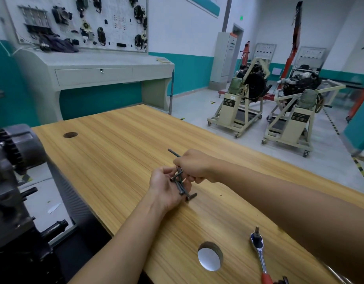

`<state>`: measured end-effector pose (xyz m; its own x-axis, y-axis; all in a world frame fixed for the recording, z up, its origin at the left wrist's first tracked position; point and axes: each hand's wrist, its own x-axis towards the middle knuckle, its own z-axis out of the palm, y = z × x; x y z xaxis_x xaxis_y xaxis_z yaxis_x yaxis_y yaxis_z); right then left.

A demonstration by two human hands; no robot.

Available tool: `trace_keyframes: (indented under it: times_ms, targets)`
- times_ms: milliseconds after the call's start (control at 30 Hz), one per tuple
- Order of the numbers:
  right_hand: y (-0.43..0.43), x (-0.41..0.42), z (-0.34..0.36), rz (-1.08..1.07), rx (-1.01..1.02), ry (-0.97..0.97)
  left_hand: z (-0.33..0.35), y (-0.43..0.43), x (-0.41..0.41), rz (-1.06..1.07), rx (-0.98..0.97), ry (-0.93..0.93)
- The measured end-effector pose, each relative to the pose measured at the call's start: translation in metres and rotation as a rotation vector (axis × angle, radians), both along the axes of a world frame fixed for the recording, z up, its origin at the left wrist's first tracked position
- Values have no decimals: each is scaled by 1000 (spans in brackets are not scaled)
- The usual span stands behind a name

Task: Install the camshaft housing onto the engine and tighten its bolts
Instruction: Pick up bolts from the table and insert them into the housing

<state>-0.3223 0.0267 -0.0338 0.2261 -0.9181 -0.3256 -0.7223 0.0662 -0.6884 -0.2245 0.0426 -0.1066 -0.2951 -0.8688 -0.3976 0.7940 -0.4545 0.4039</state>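
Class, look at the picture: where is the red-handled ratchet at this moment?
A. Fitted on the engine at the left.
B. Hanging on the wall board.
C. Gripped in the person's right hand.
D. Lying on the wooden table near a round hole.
D: the ratchet lies on the table beside the round hole, with no hand on it. The left hand and right hand both hold bolts.

Beyond the left edge of the table (pixel 115 140), the engine (pixel 11 181) is blurred and cut off by the picture's edge, the red handle of the ratchet (pixel 260 255) runs out of the bottom, and the right hand (pixel 194 166) hides part of the bolts (pixel 180 182), so their count is unclear.
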Motion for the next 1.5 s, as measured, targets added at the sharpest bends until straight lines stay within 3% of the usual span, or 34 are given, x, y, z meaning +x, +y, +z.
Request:
trace_keyframes:
  times_ms: [267, 500, 633, 733, 867, 1000, 1133, 1267, 1433, 1500]
  targets:
    - [-3, 24, 20, 79, 55, 163, -2, -3, 5, 137, 136, -34]
    - [-6, 2, 63, 74, -61, 114, 15, 2, 10, 147, 173, 63]
    - [10, -6, 80, 164, -180, 249, 33, 6, 4, -5, 96, -78]
    - [31, 5, 90, 240, -385, 322, 57, 19, 10, -60, -35, -226]
    - [67, 32, 120, 306, -430, 140, 107, 61, 58, -68, -297, -524]
    - [105, 84, 160, 534, -458, -118, 157, 126, 131, 102, -457, -833]
    - [132, 157, 191, 777, -666, -229, 193, 206, 199, 344, -463, -1031]
    - [139, 218, 205, 981, -741, -265, 204, 272, 250, 528, -375, -1174]
    - [118, 255, 181, 1071, -798, 41, 200, 298, 284, 622, -257, -1185]
    - [104, 255, 162, 1060, -797, 71, 195, 291, 289, 578, -240, -1212]
